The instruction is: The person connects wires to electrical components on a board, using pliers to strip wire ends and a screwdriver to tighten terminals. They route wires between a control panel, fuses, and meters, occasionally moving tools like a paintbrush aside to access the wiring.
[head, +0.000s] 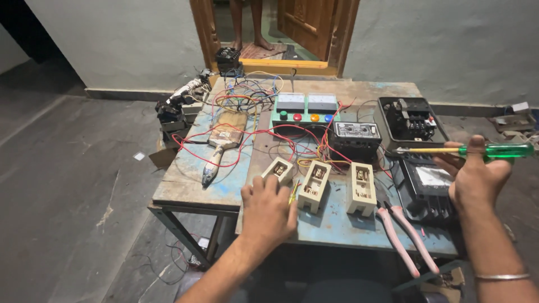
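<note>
the left hand (268, 210) lies palm down on the blue worktable (337, 224), fingers curled over the near end of the leftmost cream fuse holder (279, 169); the fingertips are hidden, so how firmly it grips cannot be told. the right hand (476, 178) is closed around a screwdriver with a clear green handle (497, 150); its yellow shaft points left, above an open black box (411, 120). two more cream fuse holders (337, 186) stand just beside the first. a black unit with a white label (428, 182) is partly covered by the right hand. pink-handled pliers (405, 235) lie near the table edge. a green panel (304, 112) carries two white square meters and a row of coloured round buttons. the tangled wires (247, 98) behind are hard to follow. in the doorway, only a person's bare legs (247, 25) show.
</note>
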